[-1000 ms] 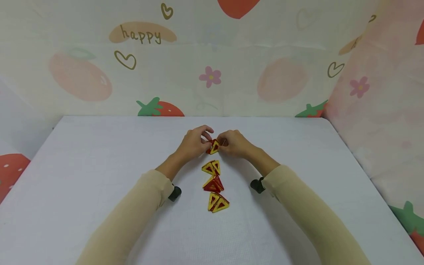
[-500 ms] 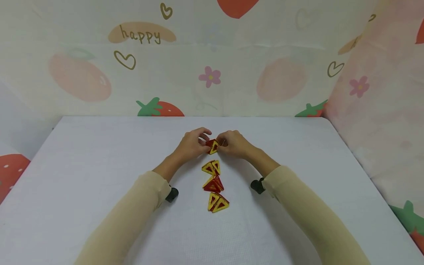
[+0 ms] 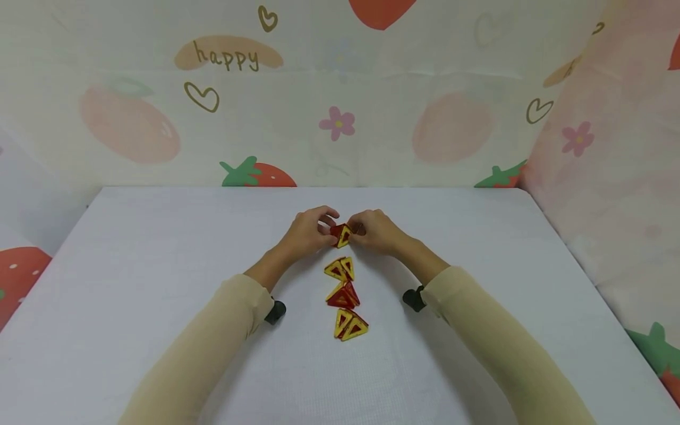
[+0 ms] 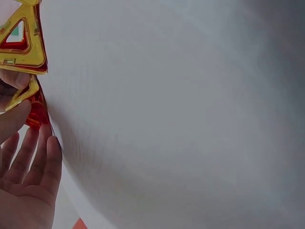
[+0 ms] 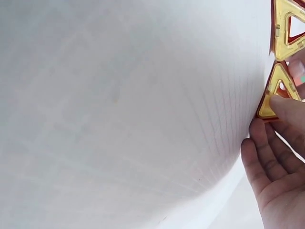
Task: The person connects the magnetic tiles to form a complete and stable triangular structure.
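Note:
A small pyramid of red and yellow triangular magnetic tiles (image 3: 342, 235) stands at the far end of a row on the table. My left hand (image 3: 307, 232) holds its left side, thumb in front; in the left wrist view the fingers (image 4: 40, 160) reach around the red tile. From the right, my right hand (image 3: 378, 232) pinches the same pyramid, its thumb lying on a yellow triangle (image 5: 271, 110) in the right wrist view. Part of the pyramid's back and sides is hidden by the fingers.
Nearer the body lie three more tile groups in a line: a yellow-faced one (image 3: 339, 269), a mostly red one (image 3: 343, 296) and another yellow-faced one (image 3: 350, 325). They rest on a white-covered table (image 3: 159, 254), with a printed cloth (image 3: 382, 77) behind.
My left hand has shifted slightly left and its fingers have changed position, so more of the pyramid's red side shows. The right hand and the other tile groups have stayed in place.

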The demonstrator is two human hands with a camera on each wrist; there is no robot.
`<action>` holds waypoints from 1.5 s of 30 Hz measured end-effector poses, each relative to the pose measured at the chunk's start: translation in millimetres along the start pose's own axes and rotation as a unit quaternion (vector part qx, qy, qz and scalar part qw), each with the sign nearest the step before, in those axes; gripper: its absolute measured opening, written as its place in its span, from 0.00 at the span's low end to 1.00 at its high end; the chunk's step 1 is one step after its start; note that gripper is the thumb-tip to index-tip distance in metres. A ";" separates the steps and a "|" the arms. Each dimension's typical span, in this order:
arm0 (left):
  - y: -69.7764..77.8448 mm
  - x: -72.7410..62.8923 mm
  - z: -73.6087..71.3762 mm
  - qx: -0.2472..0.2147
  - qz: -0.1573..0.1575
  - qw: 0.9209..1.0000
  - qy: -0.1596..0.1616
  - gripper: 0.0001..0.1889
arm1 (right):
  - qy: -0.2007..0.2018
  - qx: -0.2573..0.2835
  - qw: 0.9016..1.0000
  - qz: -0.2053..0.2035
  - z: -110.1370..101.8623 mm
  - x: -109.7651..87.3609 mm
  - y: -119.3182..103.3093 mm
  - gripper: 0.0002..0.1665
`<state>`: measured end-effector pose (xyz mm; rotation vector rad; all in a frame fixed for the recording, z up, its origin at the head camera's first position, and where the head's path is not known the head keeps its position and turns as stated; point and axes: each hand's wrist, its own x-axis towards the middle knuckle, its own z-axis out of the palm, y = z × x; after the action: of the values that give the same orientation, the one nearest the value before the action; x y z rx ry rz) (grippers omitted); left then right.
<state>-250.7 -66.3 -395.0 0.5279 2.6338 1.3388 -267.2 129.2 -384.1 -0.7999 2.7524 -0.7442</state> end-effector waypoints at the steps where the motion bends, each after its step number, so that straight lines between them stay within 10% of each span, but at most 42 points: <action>1: 0.0 -0.2 -0.3 0.000 -0.002 1.000 -0.002 0.23 | -0.002 0.001 1.000 0.000 0.2 0.1 -0.2 0.11; 45: -7.2 -17.4 0.1 0.011 0.030 0.999 -0.009 0.22 | -0.025 0.005 0.998 -0.050 4.5 -10.4 -6.8 0.12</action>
<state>-236.2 -76.6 -401.4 0.6220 2.6412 1.3171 -254.0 128.0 -384.1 -0.9480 2.6787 -0.7446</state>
